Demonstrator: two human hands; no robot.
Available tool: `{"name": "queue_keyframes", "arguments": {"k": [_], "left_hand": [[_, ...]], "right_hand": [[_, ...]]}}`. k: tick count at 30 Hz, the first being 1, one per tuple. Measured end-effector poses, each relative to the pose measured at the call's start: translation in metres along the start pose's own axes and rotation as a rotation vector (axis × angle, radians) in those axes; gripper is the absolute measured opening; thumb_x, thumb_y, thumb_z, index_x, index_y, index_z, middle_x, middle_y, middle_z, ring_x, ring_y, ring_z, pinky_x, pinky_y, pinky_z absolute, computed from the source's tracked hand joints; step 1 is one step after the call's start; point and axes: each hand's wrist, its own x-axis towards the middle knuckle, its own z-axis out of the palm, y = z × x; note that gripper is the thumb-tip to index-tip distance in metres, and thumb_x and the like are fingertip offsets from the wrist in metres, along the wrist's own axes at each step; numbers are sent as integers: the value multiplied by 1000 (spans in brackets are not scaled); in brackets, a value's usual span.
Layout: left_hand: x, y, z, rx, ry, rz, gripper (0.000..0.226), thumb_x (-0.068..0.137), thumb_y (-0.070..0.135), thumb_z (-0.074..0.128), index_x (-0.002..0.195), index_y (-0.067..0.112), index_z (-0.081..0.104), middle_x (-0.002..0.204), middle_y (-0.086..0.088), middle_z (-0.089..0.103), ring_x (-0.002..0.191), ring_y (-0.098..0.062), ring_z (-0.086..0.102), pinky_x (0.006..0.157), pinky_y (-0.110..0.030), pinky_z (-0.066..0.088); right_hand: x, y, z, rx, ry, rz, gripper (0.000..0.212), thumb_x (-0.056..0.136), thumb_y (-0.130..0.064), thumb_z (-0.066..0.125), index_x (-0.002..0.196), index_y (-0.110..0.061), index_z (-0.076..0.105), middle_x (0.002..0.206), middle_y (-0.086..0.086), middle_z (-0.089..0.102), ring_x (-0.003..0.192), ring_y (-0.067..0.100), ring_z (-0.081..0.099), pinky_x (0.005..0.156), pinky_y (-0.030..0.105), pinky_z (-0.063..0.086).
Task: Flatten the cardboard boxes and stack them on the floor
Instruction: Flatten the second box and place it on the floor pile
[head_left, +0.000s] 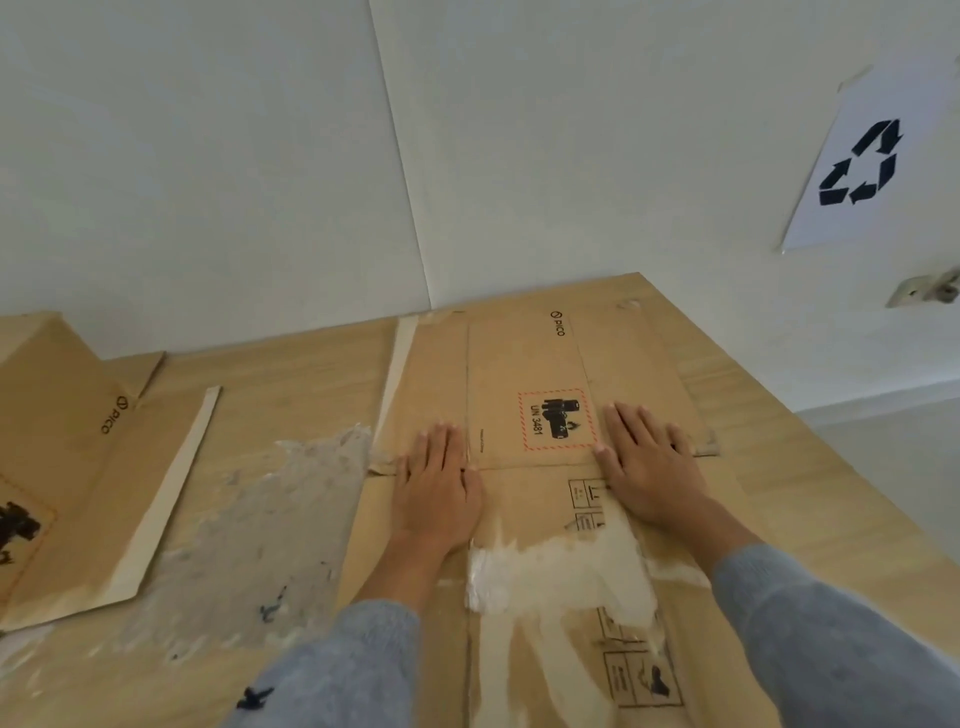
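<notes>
brown flattened box (524, 364) with red-dashed black label (556, 420); white sheet (872, 156), black recycling symbol (860, 163).

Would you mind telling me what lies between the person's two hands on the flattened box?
In the head view, the red-dashed UN 3481 label lies between the left hand and right hand, printed on the flattened box.

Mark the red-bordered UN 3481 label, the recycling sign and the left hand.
Red-bordered UN 3481 label (557, 420): head view, middle of the dashed square on the flattened brown cardboard box.
White paper recycling sign (860, 163): head view, on the black arrows.
Left hand (436, 480): head view, back of the hand, pressed flat.
</notes>
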Motion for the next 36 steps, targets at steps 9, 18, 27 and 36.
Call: {"name": "queue_keyframes", "arguments": {"k": [9,18,27,36], "left_hand": [[-25,-2,-3,-37,171,-154,63,89,42,13,145,16,22,155,-7,20,141,-26,20,116,-42,11],[-24,-9,-13,-291,99,-284,63,90,31,43,146,10,21,157,-6,14,145,-23,10,120,-40,10],[-57,6,-36,-334,208,-791,72,74,35,69,125,-4,38,127,-28,47,114,-44,46,89,-45,45],[-70,9,-39,-280,194,-732,43,96,31,39,121,-4,37,120,-24,55,103,-40,58,75,-41,45]], "right_hand": [[7,30,-14,29,9,35,59,99,-43,18,152,-20,4,161,-3,5,148,17,5,120,38,9],[23,43,-42,559,-88,141,48,96,-19,40,144,-13,37,154,4,31,142,22,27,115,35,20],[-8,61,-56,415,-64,465,61,83,-50,53,123,-5,46,121,18,54,110,35,52,89,41,47],[-23,58,-61,307,100,343,33,99,-34,28,114,-8,42,102,13,55,87,32,55,69,35,42]]}}
